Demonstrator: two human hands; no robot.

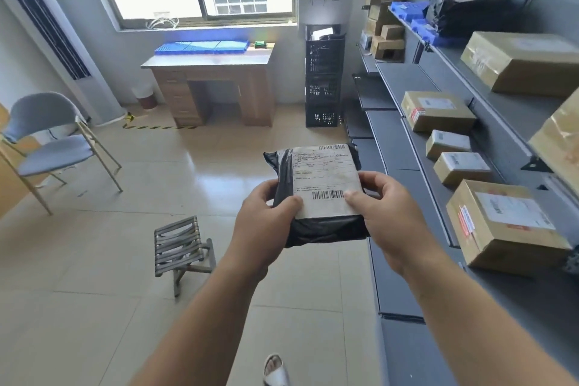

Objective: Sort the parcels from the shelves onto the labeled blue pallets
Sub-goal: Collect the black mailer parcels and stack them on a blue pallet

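Both hands (266, 222) (388, 219) gripping black parcel (319, 194), label up, long axis away.

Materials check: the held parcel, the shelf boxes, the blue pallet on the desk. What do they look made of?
The held parcel: black plastic film, likely a poly mailer; glossy, creased. Its label looks like matte paper. The shelf boxes: brown cardboard, matte, some with shiny clear tape. The blue pallet: probably moulded plastic; uniform colour, ribbed top.

Head-worn view, forward and down
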